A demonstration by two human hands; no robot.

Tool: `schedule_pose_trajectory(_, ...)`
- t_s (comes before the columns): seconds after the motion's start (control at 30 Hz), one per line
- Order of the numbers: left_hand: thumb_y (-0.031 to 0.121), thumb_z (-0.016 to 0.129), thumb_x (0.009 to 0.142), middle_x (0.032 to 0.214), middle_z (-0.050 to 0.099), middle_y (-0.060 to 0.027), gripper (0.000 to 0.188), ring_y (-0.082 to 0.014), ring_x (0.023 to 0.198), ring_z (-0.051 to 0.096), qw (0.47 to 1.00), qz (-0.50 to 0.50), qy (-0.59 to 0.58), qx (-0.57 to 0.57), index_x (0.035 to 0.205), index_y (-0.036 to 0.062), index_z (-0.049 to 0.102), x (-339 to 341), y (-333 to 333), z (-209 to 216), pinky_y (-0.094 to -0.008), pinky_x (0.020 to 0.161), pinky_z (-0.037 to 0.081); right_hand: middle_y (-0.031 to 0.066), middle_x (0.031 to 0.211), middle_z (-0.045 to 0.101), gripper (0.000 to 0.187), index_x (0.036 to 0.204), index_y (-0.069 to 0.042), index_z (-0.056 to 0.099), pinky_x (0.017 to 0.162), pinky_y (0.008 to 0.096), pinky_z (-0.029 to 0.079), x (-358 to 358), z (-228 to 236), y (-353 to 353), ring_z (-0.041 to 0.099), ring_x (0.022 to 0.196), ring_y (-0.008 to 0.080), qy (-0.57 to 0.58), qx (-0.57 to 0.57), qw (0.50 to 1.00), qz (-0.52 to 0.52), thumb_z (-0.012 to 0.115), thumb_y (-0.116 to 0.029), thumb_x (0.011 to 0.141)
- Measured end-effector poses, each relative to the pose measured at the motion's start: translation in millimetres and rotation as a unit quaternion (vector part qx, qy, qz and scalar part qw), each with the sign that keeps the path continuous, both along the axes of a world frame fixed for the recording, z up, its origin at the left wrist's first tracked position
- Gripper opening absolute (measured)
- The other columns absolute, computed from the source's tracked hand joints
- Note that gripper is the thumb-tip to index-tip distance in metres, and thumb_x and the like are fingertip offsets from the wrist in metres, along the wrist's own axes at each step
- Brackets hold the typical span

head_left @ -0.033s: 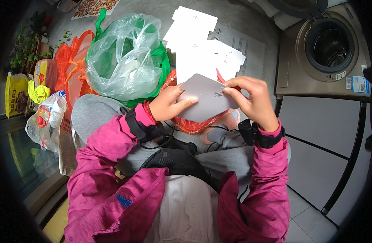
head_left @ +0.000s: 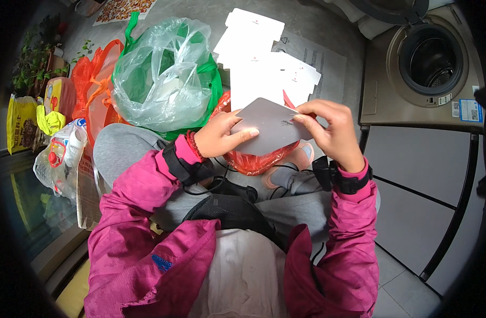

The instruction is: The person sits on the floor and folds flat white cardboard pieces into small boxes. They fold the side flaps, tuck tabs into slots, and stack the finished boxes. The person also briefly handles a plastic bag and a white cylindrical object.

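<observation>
A thin grey flat piece, card-like with cut corners and small dark print [head_left: 266, 127], is held up in front of me by both hands. My left hand [head_left: 219, 135] grips its left side, thumb lying on top and fingers underneath. At its upper right corner, my right hand [head_left: 330, 127] pinches it between thumb and fingers. Below it, a red plastic bag [head_left: 253, 165] is partly hidden by the piece. Just beyond are flattened white cardboard boxes [head_left: 253, 79] on the floor, with a thin red strip [head_left: 289, 99] near my right fingers.
A clear plastic bag [head_left: 168, 74] lines a green bag [head_left: 215, 85] at the left. Further left are an orange-red bag [head_left: 97, 79], bagged bottles [head_left: 63, 153] and potted plants [head_left: 33, 69]. A washing machine [head_left: 378, 87] with its door open stands at the right, above grey panels [head_left: 420, 159].
The grey piece has tilted slightly, its lower edge rising so that more of the red bag shows. Both hands keep nearly the same place and hold.
</observation>
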State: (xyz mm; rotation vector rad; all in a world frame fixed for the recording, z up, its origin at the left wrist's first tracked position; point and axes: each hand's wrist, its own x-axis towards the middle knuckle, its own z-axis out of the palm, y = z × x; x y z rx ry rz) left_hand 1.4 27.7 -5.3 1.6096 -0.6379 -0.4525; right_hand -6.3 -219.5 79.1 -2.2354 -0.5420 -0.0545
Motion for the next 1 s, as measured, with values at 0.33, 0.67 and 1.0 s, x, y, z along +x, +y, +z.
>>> schedule_pose_trajectory(0.33, 0.017, 0.064, 0.086, 0.078, 0.063, -0.0175, 0.021, -0.0322, 0.067, 0.062, 0.987, -0.01, -0.092, 0.134, 0.1, 0.0012, 0.064, 2, 9, 1, -0.0355, 0.062, 0.05, 0.0127, 0.084, 0.068, 0.017, 0.09, -0.001, 0.067, 0.067, 0.0331, 0.051, -3, 3, 1, 0.066, 0.075, 0.0257, -0.057, -0.051, 0.997, -0.021, 0.073, -0.008, 0.076)
schedule_pose_trajectory(0.67, 0.008, 0.059, 0.083, 0.095, 0.067, -0.0121, 0.028, -0.0326, 0.083, 0.065, 0.964, 0.053, -0.201, 0.164, 0.11, 0.0089, 0.061, -13, -8, 2, -0.04, 0.07, 0.051, 0.0097, 0.082, 0.065, 0.025, 0.085, -0.004, 0.062, 0.075, 0.0356, 0.045, -17, -21, 54, 0.061, 0.076, 0.0277, -0.101, 0.112, 0.981, -0.121, 0.079, -0.013, 0.068)
schedule_pose_trajectory(1.0, 0.005, 0.058, 0.082, 0.087, 0.066, -0.0134, 0.029, -0.0335, 0.077, 0.064, 0.97, 0.084, -0.188, 0.131, 0.111, 0.0078, 0.061, -14, -7, 1, -0.0398, 0.066, 0.051, 0.0167, 0.106, 0.065, 0.046, 0.108, 0.0, 0.062, 0.092, 0.0412, 0.046, -19, -17, 52, 0.062, 0.099, 0.0326, -0.166, 0.059, 0.979, -0.101, 0.079, -0.012, 0.068)
